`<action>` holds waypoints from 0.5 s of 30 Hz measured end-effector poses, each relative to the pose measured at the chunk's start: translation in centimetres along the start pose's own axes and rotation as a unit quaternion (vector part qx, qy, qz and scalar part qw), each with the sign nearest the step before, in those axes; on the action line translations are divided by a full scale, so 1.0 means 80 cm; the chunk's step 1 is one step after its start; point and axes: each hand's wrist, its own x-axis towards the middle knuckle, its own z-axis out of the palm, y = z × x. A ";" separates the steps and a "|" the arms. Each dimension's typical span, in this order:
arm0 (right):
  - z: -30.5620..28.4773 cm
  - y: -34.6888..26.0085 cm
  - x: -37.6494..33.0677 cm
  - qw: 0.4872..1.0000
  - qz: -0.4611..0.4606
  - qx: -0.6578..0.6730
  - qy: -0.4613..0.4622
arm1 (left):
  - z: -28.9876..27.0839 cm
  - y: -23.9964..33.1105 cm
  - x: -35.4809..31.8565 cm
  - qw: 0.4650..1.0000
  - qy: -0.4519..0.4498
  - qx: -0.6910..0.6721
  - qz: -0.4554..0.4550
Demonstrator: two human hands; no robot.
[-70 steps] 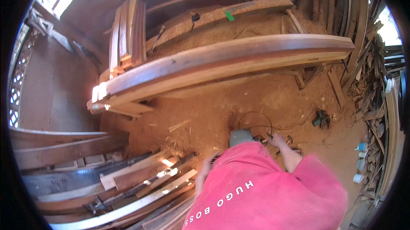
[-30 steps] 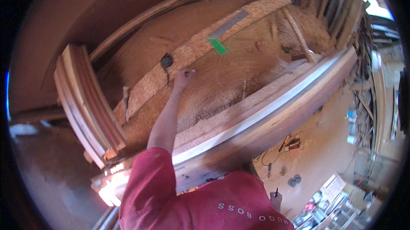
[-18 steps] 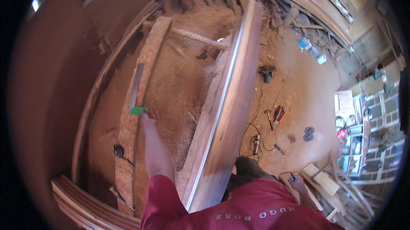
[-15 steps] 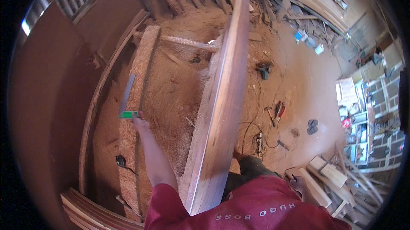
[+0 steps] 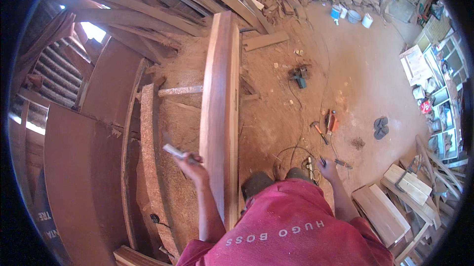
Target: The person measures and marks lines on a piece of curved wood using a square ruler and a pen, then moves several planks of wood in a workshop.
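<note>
In my left hand [image 5: 193,167] is a try square [image 5: 176,152], its handle gripped between thumb and fingers and its blade blurred. That hand is raised just left of a long thick wooden plank [image 5: 217,93], which stretches away in front of me. Out to the right, my right hand [image 5: 327,168] is closed round a thin dark pencil or marker [image 5: 322,159], held above the floor. My knees are close to the plank's right side.
A sawdust-coated board [image 5: 150,133] bears a small black coiled object [image 5: 155,218] on the left. On the floor lie a hammer [image 5: 320,133], a red power tool [image 5: 332,121], a green power tool [image 5: 299,79], cables, and sandals [image 5: 380,128]. Timber offcuts [image 5: 382,211] are stacked right.
My left hand has lifted the try square off the sawdust-coated board and brought it right, towards the plank. My right hand has come forward with the pencil or marker. The view has shifted.
</note>
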 end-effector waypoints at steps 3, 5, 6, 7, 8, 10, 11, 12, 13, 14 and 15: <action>-0.032 -0.127 0.064 0.964 0.012 0.266 -0.022 | 0.060 -0.060 -0.066 0.952 -0.221 0.203 0.065; -0.037 -0.187 0.108 0.949 -0.005 0.308 -0.061 | 0.111 -0.078 -0.104 0.912 -0.307 0.262 0.067; -0.050 -0.226 0.125 0.955 -0.031 0.275 -0.104 | 0.120 -0.095 -0.104 0.886 -0.358 0.286 0.064; -0.056 -0.254 0.142 0.949 -0.040 0.280 -0.138 | 0.128 -0.115 -0.100 0.856 -0.393 0.320 0.099; -0.058 -0.278 0.161 0.942 -0.049 0.285 -0.171 | 0.139 -0.133 -0.095 0.823 -0.427 0.351 0.133; -0.062 -0.327 0.192 0.909 -0.078 0.352 -0.206 | 0.173 -0.141 -0.089 0.772 -0.463 0.412 0.141; -0.064 -0.342 0.212 0.872 -0.112 0.415 -0.235 | 0.192 -0.149 -0.080 0.753 -0.481 0.432 0.126; -0.053 -0.342 0.234 0.873 -0.112 0.414 -0.234 | 0.213 -0.156 -0.070 0.733 -0.498 0.450 0.112; -0.041 -0.349 0.255 0.881 -0.085 0.409 -0.221 | 0.235 -0.162 -0.059 0.732 -0.500 0.448 0.112; -0.033 -0.355 0.277 0.889 -0.058 0.403 -0.208 | 0.258 -0.167 -0.047 0.736 -0.507 0.434 0.113; -0.035 -0.355 0.303 0.909 -0.042 0.367 -0.194 | 0.281 -0.174 -0.032 0.740 -0.514 0.419 0.114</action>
